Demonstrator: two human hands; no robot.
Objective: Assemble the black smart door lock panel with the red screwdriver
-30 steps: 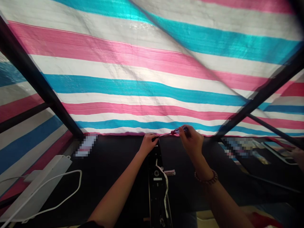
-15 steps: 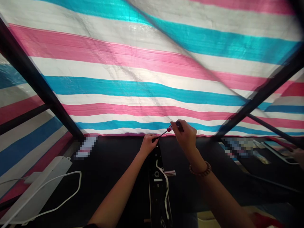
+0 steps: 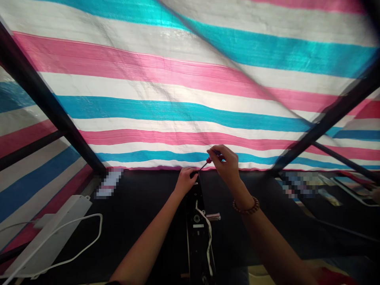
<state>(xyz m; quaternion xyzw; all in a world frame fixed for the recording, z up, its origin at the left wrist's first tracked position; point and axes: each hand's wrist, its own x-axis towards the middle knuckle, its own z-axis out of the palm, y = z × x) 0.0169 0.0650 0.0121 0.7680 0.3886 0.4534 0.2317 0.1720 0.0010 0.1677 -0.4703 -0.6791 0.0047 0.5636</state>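
Observation:
A long black device housing [image 3: 199,241] lies lengthwise on the black table, with a white cable [image 3: 208,237] running along its top. My left hand [image 3: 186,180] is closed around the far end of the housing, its fingertips on the near top edge. In my right hand [image 3: 227,160] is a screwdriver [image 3: 209,160] with a red collar, its handle mostly covered by my fingers. The shaft slants down to the left, and its tip is at the far end of the housing beside my left fingers. A short, clear-looking handle [image 3: 213,217] sticks out on the housing's right side.
On the left stands a white power strip [image 3: 56,229] with a looping white cord [image 3: 99,225]. A blurred paper [image 3: 109,183] is at the back left. Dark frame bars [image 3: 297,146] and striped sheeting enclose the table. Blurred items and a person's hand [image 3: 374,194] are at the right.
My right hand has moved left, and the screwdriver has swung from nearly level to a steeper slant. My left hand keeps its place on the housing.

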